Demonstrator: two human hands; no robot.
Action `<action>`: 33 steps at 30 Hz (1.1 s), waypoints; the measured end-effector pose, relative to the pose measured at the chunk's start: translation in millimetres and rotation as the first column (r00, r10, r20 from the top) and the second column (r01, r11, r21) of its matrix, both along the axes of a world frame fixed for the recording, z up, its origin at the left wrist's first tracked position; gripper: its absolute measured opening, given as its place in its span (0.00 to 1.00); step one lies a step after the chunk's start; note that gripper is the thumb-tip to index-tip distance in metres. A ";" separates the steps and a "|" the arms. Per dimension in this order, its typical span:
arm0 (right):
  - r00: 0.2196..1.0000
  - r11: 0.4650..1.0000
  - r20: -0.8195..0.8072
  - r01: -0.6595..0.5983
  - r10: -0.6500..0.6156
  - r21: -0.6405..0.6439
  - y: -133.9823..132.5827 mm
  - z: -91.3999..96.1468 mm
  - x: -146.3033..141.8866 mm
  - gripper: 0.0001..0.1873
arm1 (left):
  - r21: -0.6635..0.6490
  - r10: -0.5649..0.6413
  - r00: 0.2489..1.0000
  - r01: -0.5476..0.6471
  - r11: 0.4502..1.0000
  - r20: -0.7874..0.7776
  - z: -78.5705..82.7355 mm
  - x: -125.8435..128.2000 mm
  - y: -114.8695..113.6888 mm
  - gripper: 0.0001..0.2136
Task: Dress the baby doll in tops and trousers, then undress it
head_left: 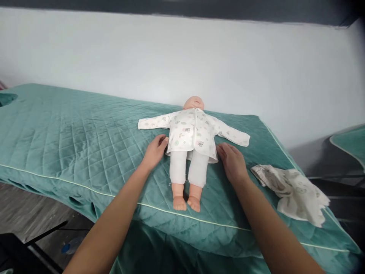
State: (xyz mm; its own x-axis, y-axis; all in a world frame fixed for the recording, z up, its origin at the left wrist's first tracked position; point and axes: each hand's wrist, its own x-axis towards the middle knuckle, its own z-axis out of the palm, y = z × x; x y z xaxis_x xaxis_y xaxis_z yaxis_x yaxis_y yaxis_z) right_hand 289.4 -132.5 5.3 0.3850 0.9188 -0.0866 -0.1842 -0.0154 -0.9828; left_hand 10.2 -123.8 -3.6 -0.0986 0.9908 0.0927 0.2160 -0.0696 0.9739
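Observation:
A baby doll lies face up on a green quilted mattress, head toward the wall and bare feet toward me. It wears a white printed jacket with the sleeves spread out, and white leggings. My left hand rests on the mattress at the jacket's left hem, fingers stretched and touching the cloth. My right hand lies flat at the jacket's right hem, fingers out. Neither hand holds anything.
A crumpled white printed garment lies on the mattress to the right of the doll. A pale wall runs behind. Another green padded surface shows at far right. Dark floor and a blue-capped bottle are lower left.

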 end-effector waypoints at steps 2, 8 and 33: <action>0.994 0.996 -0.112 -0.021 0.011 -0.092 31.3 4.6 0.4 0.07 | -0.119 -0.089 0.933 0.139 0.983 0.349 7.1 6.4 13.3 0.20; 0.907 0.964 -0.369 -0.252 0.205 -0.084 71.7 17.1 -17.8 0.10 | -0.234 -0.064 0.572 0.432 0.871 0.817 16.3 29.5 63.0 0.21; 0.665 0.965 -0.700 -0.183 0.262 0.188 112.9 11.7 21.1 0.17 | -0.181 0.050 0.373 0.323 0.929 0.926 12.2 32.6 128.6 0.26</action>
State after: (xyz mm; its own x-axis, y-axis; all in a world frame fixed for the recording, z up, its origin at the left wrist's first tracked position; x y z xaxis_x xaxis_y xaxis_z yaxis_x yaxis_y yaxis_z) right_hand 310.5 -19.7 17.0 0.0251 0.9873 -0.1566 -0.8316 -0.0663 -0.5515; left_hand 42.8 4.8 8.7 0.2023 0.9496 -0.2396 -0.7889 0.3030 0.5346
